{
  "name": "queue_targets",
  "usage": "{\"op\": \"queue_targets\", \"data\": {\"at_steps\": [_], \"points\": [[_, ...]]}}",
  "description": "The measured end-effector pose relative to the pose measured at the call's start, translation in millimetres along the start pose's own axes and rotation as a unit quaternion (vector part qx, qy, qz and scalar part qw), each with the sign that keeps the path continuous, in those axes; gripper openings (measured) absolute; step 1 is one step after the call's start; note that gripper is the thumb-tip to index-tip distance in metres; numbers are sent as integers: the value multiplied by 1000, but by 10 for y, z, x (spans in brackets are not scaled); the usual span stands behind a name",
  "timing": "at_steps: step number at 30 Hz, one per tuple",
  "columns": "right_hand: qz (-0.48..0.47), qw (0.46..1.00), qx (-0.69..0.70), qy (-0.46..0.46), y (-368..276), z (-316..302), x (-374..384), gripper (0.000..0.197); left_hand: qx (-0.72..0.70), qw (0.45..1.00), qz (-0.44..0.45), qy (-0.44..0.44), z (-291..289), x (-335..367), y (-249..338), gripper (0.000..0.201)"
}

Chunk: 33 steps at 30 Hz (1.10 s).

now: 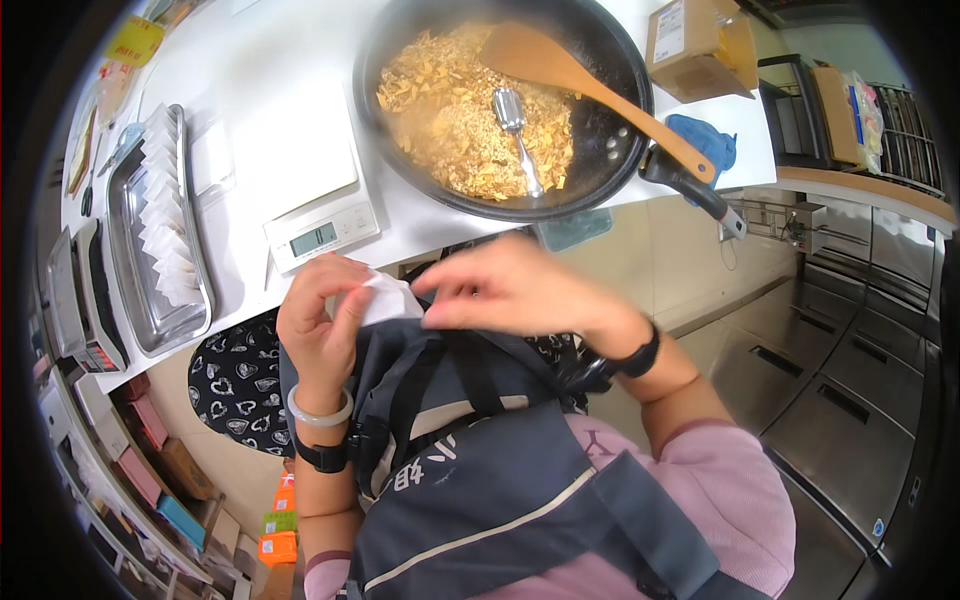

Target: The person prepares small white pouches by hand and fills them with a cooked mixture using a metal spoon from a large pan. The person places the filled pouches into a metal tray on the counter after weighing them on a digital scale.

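My left hand (325,312) pinches a small white thin paper-like bag (392,302) between thumb and fingers, in front of my chest. At the right edge of the bag is my right hand (520,285), smeared by motion, its thumb and forefinger apart. A white digital scale (326,234) stands on the table just beyond my left hand. Past my right hand, a black pan (632,110) holds a chopped yellow-brown mixture (440,125). A metal scoop (512,115) and a wooden spatula (560,68) lie in it.
Several white bags (168,215) stand in a row in a steel tray (150,330) on the left. A second scale (85,290) is beside it. Beyond the pan handle (690,185) lie a blue cloth (712,140) and a cardboard box (700,50). Steel cabinets (850,400) line the right.
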State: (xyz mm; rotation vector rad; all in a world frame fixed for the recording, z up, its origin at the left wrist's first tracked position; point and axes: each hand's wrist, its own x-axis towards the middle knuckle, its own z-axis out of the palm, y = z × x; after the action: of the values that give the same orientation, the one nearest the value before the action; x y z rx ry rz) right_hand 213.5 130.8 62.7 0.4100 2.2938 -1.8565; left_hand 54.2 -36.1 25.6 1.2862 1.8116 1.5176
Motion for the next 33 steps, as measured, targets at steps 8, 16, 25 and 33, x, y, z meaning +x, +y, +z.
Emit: {"op": "queue_targets", "data": {"at_steps": [8,16,25,33], "points": [[161,876,-389,234,732,-945,232,37,-32,996,-64,53,32,-48,-137,5],[220,927,-245,179,806,-1045,286,30,-76,983,-156,60,37,-142,-229,7],[118,862,-410,274,766,-1350,469,22,-29,988,-135,67,126,-97,-211,13],[52,876,-417,239,800,-1236,555,28,-34,994,-102,-7,77,-83,-217,9]]}}
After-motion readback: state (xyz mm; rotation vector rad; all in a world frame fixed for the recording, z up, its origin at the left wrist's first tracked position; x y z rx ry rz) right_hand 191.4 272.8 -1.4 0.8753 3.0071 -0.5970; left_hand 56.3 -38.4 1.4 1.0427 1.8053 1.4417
